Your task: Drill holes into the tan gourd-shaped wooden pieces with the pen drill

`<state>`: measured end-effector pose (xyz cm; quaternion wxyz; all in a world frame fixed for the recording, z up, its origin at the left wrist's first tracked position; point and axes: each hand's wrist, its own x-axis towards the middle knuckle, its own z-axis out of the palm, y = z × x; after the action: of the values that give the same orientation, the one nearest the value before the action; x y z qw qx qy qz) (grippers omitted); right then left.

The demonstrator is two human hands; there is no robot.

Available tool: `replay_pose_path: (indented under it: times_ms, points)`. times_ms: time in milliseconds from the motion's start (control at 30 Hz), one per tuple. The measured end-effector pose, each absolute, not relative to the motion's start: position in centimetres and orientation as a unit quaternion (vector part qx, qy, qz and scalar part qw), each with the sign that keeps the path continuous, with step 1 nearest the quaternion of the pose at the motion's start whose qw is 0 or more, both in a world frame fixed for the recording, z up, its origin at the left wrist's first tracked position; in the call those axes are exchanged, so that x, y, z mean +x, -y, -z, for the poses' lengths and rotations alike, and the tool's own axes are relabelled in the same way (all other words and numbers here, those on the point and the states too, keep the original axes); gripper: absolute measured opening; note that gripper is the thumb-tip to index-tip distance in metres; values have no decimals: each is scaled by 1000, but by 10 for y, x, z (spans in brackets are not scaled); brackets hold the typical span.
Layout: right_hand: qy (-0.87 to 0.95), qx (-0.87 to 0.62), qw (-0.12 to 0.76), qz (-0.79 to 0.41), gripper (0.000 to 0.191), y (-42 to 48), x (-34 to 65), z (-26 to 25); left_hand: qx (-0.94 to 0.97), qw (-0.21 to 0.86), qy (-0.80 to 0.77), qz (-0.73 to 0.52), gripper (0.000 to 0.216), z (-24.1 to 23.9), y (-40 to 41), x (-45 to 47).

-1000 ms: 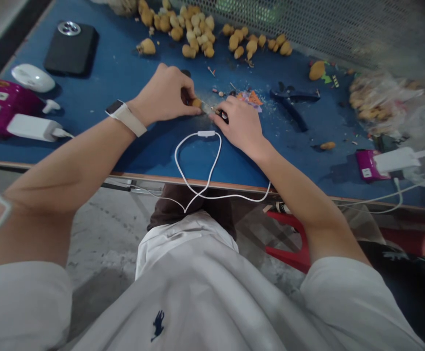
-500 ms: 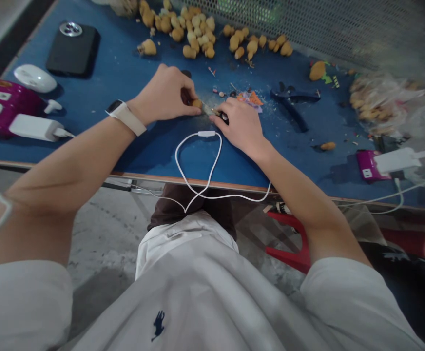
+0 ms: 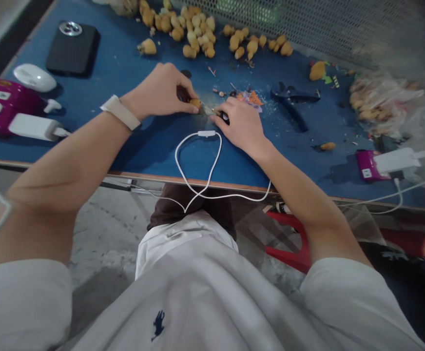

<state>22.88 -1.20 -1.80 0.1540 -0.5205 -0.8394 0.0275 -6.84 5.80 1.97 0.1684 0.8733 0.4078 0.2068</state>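
Observation:
Near the middle of the blue table, my left hand pinches a small brown gourd between thumb and fingers; most of the gourd is hidden behind them. My right hand rests on the tabletop just right of it, closed around a thin tool whose narrow metallic end points at the gourd. Its dark handle is mostly covered, so its exact kind is unclear. Pale dust and crumbs lie around both hands. Beyond my right hand are orange and purple scraps.
Many small gourds line the back, before a mesh panel. Dark blue pliers and a plastic bag lie right. A phone, white case and purple power strip sit left. A white cable loops over the front edge.
My left wrist has turned and shifted slightly left, so the dark face on its white band no longer shows. The gourd has tilted a little with it. My right hand is nearly still.

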Motion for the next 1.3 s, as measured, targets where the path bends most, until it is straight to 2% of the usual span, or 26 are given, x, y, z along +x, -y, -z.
replay_pose_path:
  times_ms: [200, 333, 467, 700, 867, 1067, 1300]
  points:
    - [841, -514, 166, -24, 57, 16, 230, 17, 872, 207, -400, -193, 78, -23, -60, -73]
    - [839, -518, 164, -25, 51, 18, 230, 17, 877, 200, -398, -181, 83, -24, -59, -73]
    - [839, -521, 151, -31, 47, 21, 227, 13, 882, 191, -394, -175, 81, -21, -63, -74]
    - [838, -526, 144, -32, 56, 20, 226, 12, 886, 189, -383, -183, 73, -15, -71, -76]
    - [839, -523, 149, -33, 61, 18, 228, 13, 882, 196, -391, -174, 79, -16, -70, -75]
    - [838, -526, 139, -35, 58, 18, 227, 12, 893, 174, -385, -154, 90, -17, -69, -74]
    - [837, -524, 152, -37, 55, 16, 232, 12, 896, 183, -373, -153, 88, -18, -69, -75]
